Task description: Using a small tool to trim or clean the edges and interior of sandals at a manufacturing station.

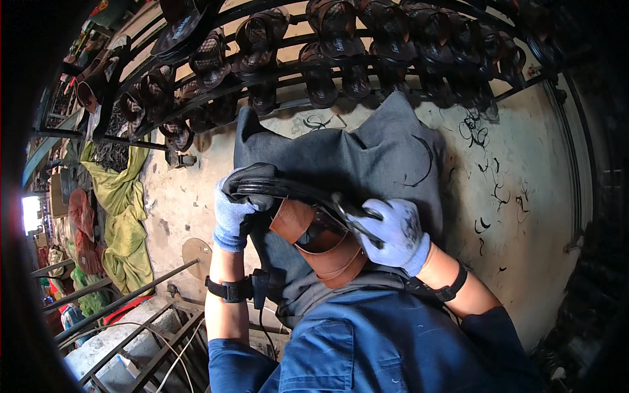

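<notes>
A sandal (pixel 331 259) with a black sole and wide brown straps is held on its side above my lap. My left hand (pixel 246 200), in a pale blue glove with a dark palm, is closed around one end of the sole. At the sole's other end my right hand (pixel 396 232), gloved alike, is closed with a slim dark piece between its fingers. Whether that piece is part of the sole or a tool, I cannot tell. Dark grey cloth (pixel 334 154) covers my lap, with a thin black strip (pixel 427 164) lying on it.
Ahead stands a metal rack (pixel 288 69) with rows of brown sandals (pixel 337 33). Black curled offcuts (pixel 481 226) litter the floor to the right. On the left are a yellow-green sack (pixel 118 209), a metal bar (pixel 164 275) and a metal frame (pixel 144 340).
</notes>
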`<action>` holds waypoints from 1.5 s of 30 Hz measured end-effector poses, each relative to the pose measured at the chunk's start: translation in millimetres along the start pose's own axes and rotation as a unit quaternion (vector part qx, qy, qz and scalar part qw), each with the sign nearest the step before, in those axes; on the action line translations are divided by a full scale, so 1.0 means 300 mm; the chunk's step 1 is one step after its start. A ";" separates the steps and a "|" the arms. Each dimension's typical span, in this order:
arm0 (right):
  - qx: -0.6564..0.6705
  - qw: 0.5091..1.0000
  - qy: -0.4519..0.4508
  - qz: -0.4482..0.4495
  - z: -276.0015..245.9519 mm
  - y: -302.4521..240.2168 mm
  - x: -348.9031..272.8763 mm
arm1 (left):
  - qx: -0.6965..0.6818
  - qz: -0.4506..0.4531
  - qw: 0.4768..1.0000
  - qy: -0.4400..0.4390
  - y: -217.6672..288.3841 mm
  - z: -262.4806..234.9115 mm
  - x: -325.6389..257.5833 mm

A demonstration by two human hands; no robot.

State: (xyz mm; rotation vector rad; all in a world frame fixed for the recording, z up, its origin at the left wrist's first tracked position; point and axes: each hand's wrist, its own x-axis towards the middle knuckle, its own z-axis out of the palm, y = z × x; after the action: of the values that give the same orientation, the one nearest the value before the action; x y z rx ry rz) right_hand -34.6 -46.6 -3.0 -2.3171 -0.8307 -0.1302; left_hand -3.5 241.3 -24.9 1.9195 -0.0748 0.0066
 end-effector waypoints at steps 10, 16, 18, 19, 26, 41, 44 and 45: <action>-0.057 0.990 -0.115 -0.053 -0.118 -0.063 0.215 | -0.089 -0.021 0.996 -0.018 0.020 -0.040 0.030; -0.021 0.997 -0.077 -0.009 -0.096 -0.037 0.193 | -0.100 0.014 0.993 -0.059 0.027 -0.032 0.083; -0.037 0.995 -0.086 -0.024 -0.115 -0.061 0.237 | -0.118 0.017 0.992 -0.042 0.015 -0.024 0.075; -0.051 0.994 -0.091 -0.035 -0.128 -0.071 0.261 | -0.116 0.005 0.992 -0.058 0.021 -0.026 0.078; -0.123 0.977 -0.136 -0.107 -0.231 -0.104 0.373 | -0.026 0.103 0.992 -0.072 0.089 -0.053 0.119; -0.139 0.972 -0.161 -0.096 -0.409 -0.115 0.309 | -0.054 0.108 0.980 -0.160 0.275 0.063 0.123; -0.115 0.981 -0.141 -0.072 -0.403 -0.076 0.270 | -0.023 0.099 0.978 -0.182 0.255 0.072 0.137; -0.095 0.986 -0.116 -0.070 -0.381 -0.065 0.241 | -0.069 0.088 0.976 -0.186 0.246 0.073 0.131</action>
State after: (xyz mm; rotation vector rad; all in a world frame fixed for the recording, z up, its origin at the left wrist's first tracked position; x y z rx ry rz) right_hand 25.1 -67.7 118.0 -2.4823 -1.1428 0.0016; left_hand 31.1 193.7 38.5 1.7498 -0.4849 -0.2335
